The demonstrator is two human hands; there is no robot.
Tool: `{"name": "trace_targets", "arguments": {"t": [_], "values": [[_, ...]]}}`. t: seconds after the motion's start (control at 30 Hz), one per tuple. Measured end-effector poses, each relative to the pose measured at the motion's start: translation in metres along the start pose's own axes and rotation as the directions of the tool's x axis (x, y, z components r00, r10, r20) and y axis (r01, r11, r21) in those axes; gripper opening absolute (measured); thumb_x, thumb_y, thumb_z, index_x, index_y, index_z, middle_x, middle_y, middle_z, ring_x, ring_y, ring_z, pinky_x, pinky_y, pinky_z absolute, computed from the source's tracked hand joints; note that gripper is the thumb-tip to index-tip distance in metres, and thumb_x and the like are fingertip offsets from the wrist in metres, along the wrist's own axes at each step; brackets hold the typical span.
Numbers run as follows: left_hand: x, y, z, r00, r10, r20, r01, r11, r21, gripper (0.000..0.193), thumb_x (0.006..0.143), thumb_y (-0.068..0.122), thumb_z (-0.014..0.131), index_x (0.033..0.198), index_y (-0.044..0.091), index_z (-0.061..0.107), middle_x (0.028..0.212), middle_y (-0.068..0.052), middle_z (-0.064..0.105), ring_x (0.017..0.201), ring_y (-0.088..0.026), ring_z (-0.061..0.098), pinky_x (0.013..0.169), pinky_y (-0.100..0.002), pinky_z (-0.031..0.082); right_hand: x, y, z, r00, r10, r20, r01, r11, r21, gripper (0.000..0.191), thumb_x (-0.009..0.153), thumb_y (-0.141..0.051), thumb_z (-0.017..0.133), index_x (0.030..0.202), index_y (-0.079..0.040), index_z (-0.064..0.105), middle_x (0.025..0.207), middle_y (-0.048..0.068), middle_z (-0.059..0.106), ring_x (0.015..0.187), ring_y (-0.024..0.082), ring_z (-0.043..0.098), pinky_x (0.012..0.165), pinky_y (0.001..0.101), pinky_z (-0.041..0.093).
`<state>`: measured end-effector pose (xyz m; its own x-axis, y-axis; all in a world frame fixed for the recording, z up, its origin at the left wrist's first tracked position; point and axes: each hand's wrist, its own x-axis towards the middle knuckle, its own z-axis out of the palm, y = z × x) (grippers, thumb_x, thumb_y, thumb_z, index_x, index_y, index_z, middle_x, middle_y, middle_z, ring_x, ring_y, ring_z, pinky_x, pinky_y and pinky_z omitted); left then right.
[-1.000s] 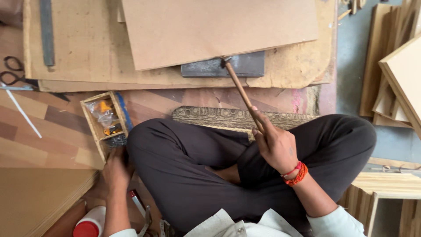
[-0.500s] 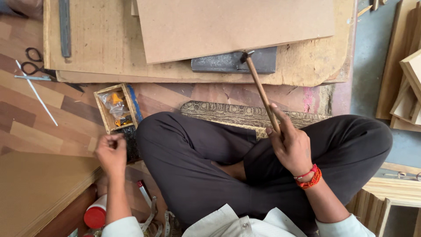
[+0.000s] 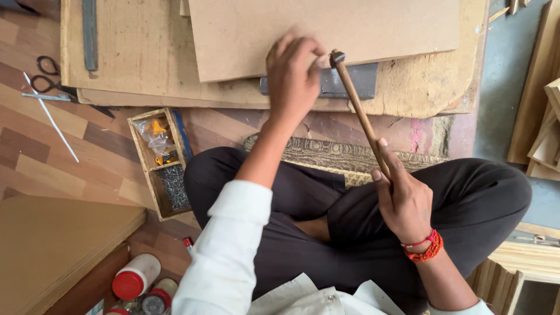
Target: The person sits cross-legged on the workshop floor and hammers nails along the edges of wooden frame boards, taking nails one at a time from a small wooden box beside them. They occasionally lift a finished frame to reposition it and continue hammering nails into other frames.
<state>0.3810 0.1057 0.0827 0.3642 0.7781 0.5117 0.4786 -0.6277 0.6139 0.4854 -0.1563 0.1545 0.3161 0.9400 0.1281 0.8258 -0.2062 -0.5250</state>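
While the right hand (image 3: 402,201) grips the slim wooden handle of a hammer (image 3: 357,108) whose small dark head rests at the flat grey metal block (image 3: 341,81), the left hand (image 3: 291,73), fingers pinched narrow just beside that head, presses on the smooth brown fibreboard sheet (image 3: 326,26) overlapping the block.

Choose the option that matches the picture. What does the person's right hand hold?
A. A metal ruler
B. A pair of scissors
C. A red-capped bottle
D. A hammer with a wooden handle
D: the right hand grips the lower end of the hammer's wooden handle, its metal head up at the brown board beside the left hand.
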Motion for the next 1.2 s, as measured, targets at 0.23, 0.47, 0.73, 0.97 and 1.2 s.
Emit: {"name": "trace_targets", "arguments": {"t": [0.23,0.47,0.73,0.97,1.2], "values": [[-0.016,-0.019,0.022,0.994,-0.075,0.083,0.071,0.996,0.055,0.016,0.088,0.019,0.082,0.090,0.017,0.066,0.149,0.000,0.050,0.151,-0.032,0.033,0.127,-0.055,0.021,0.004,0.000,-0.001,0.999,-0.021,-0.035,0.022,0.999,0.024,0.050,0.101,-0.008,0.066,0.150,-0.010,0.056,0.095,0.018,0.074,0.069,0.030,0.070,0.062,0.0377,0.053],[-0.010,-0.016,0.018,0.992,-0.093,0.084,0.090,0.995,0.031,0.018,0.084,0.016,0.084,0.086,0.016,0.066,0.144,-0.002,0.053,0.148,-0.033,0.035,0.123,-0.054,0.023,0.014,-0.002,0.000,0.998,-0.034,-0.051,0.039,0.995,0.094,0.047,0.105,-0.011,0.062,0.151,-0.011,0.054,0.098,0.017,0.073,0.071,0.028,0.071,0.063,0.0374,0.054],[-0.006,-0.018,0.008,0.989,-0.066,0.136,0.060,0.997,0.050,0.020,0.078,0.010,0.084,0.091,0.012,0.069,0.140,-0.005,0.059,0.144,-0.034,0.041,0.122,-0.050,0.025,0.015,0.016,-0.026,0.996,0.036,0.083,-0.033,0.999,-0.037,0.050,0.102,-0.018,0.065,0.151,-0.016,0.053,0.084,0.014,0.070,0.061,0.028,0.066,0.056,0.0378,0.050],[-0.022,-0.046,0.003,0.983,0.152,0.098,-0.164,0.979,0.124,0.015,0.087,0.010,0.080,0.102,0.011,0.077,0.122,-0.006,0.073,0.124,-0.029,0.064,0.114,-0.044,0.045,0.030,0.099,-0.080,0.786,-0.363,0.500,0.605,0.618,-0.502,0.064,0.096,-0.020,0.059,0.158,-0.030,0.046,0.075,0.001,0.062,0.050,0.014,0.057,0.043,0.0309,0.045],[-0.027,-0.050,0.005,0.975,0.222,0.032,-0.224,0.964,0.140,0.013,0.091,0.014,0.079,0.104,0.011,0.079,0.117,-0.003,0.074,0.118,-0.025,0.067,0.111,-0.041,0.050,0.095,0.156,-0.076,0.661,-0.420,0.622,0.743,0.247,-0.622,0.061,0.104,-0.023,0.049,0.163,-0.030,0.033,0.086,0.000,0.060,0.052,0.004,0.046,0.039,0.0182,0.038]]}}
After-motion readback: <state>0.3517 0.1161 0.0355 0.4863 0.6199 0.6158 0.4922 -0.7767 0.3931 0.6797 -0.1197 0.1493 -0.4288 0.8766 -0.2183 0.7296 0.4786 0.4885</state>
